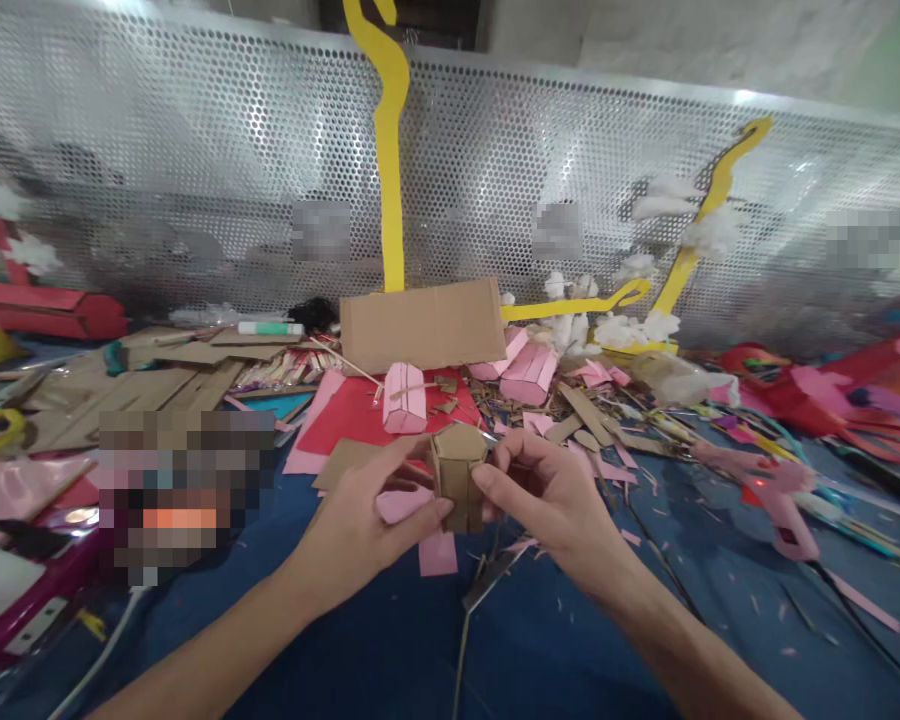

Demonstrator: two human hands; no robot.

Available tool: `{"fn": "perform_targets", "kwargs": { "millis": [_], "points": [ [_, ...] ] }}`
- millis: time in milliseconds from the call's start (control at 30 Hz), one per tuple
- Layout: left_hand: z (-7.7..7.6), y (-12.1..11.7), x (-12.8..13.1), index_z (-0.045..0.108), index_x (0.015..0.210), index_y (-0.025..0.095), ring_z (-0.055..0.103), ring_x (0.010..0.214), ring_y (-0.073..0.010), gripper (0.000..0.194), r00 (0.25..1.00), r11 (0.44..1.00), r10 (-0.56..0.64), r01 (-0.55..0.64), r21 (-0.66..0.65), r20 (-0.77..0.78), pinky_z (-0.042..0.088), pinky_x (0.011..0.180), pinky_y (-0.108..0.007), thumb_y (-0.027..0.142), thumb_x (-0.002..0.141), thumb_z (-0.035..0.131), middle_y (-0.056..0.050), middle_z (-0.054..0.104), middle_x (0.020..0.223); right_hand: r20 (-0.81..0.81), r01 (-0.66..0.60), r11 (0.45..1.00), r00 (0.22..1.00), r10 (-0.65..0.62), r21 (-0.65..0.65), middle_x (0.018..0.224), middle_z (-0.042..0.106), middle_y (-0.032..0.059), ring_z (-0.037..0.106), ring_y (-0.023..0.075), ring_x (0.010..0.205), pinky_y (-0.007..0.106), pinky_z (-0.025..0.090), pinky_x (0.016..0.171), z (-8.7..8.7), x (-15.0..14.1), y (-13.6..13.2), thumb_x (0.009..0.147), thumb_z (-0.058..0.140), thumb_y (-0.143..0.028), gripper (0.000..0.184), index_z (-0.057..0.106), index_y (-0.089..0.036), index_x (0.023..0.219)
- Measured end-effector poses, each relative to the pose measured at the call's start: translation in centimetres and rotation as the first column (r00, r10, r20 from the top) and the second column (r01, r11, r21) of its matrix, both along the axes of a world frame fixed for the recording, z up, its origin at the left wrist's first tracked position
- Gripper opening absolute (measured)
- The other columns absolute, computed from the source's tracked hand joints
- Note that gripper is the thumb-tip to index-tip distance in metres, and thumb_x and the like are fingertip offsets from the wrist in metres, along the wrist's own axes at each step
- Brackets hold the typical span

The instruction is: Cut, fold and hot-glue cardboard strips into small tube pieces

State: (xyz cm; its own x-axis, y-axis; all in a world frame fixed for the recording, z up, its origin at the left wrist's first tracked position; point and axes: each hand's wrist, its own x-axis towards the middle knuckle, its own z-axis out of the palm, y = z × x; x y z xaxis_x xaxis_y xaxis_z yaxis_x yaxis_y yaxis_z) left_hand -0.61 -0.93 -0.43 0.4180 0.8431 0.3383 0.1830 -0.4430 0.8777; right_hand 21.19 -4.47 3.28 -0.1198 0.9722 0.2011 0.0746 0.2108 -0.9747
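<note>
Between my two hands is a small brown cardboard box (461, 480) with several flat sides and a polygonal end facing up. My left hand (375, 510) grips it from the left, thumb pressed on its side. From the right, my right hand (544, 490) has its thumb on the box's front edge and its fingers curled at the back, partly hidden. Just beyond stands a similar box covered in pink paper (405, 398), on red sheets (352, 420). A pink paper strip (438, 555) lies below the cardboard box on the blue table (375, 650).
A pink glue gun (780, 495) with a black cord lies at right. Cardboard scraps (120, 395) pile up at left. Behind, a cardboard block (424, 325) has a tall yellow strip (391, 170) rising behind it. More pink boxes (529, 370) sit nearby. A perforated metal panel (480, 180) borders the back.
</note>
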Motion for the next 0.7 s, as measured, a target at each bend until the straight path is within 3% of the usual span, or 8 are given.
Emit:
{"fn": "perform_targets", "kwargs": {
  "millis": [100, 200, 400, 533, 700],
  "points": [
    [0.5, -0.1, 0.2, 0.060, 0.136, 0.026, 0.074, 0.101, -0.0259, 0.048, 0.999, 0.998, -0.012, 0.015, -0.068, 0.045, 0.062, 0.094, -0.046, 0.034, 0.091, 0.075, -0.007, 0.073, 0.115, -0.018, 0.011, 1.000, 1.000, -0.011, 0.000, 0.065, 0.064, -0.0044, 0.065, 0.0101, 0.059, 0.022, 0.052, 0.059, -0.1, 0.0, 0.1, 0.092, 0.076, -0.042, 0.032, 0.054, -0.021, 0.081],
    [1.0, 0.2, 0.5, 0.060, 0.131, 0.021, 0.075, 0.097, -0.0258, 0.046, 0.984, 0.975, 0.022, 0.017, -0.220, 0.175, 0.065, 0.082, -0.041, 0.038, 0.091, 0.074, -0.011, 0.070, 0.123, -0.004, 0.023, 0.999, 1.000, -0.023, 0.032, 0.067, 0.064, -0.0037, 0.063, 0.0110, 0.061, 0.023, 0.053, 0.062, -0.2, 0.2, 0.2, 0.096, 0.071, -0.042, 0.025, 0.059, -0.021, 0.089],
    [1.0, 1.1, 0.5, 0.055, 0.128, 0.020, 0.078, 0.080, -0.0217, 0.052, 0.903, 0.893, 0.166, 0.034, -0.450, 0.397, 0.066, 0.079, -0.041, 0.046, 0.089, 0.078, -0.010, 0.073, 0.115, 0.201, 0.087, 0.980, 0.972, -0.123, 0.179, 0.082, 0.069, 0.0006, 0.066, 0.0148, 0.072, 0.027, 0.054, 0.066, -0.5, 0.4, -0.2, 0.098, 0.066, -0.033, 0.012, 0.066, -0.021, 0.102],
    [0.6, 1.2, 0.5, 0.054, 0.123, 0.021, 0.080, 0.082, -0.0224, 0.051, 0.870, 0.868, 0.217, 0.035, -0.495, 0.442, 0.065, 0.081, -0.038, 0.044, 0.086, 0.082, -0.007, 0.075, 0.106, 0.317, 0.070, 0.946, 0.932, -0.175, 0.317, 0.098, 0.074, 0.0024, 0.071, 0.0176, 0.085, 0.032, 0.058, 0.078, -0.9, 0.2, -0.5, 0.097, 0.064, -0.024, 0.023, 0.068, -0.025, 0.120],
    [0.8, 1.1, 0.7, 0.054, 0.119, 0.021, 0.081, 0.081, -0.0220, 0.053, 0.851, 0.857, 0.231, 0.053, -0.513, 0.473, 0.065, 0.081, -0.036, 0.042, 0.083, 0.086, -0.005, 0.076, 0.102, 0.408, 0.068, 0.896, 0.874, -0.266, 0.439, 0.098, 0.075, 0.0022, 0.070, 0.0172, 0.083, 0.032, 0.057, 0.078, -1.0, 0.1, -0.5, 0.095, 0.065, -0.020, 0.024, 0.072, -0.024, 0.117]
  ]
}}
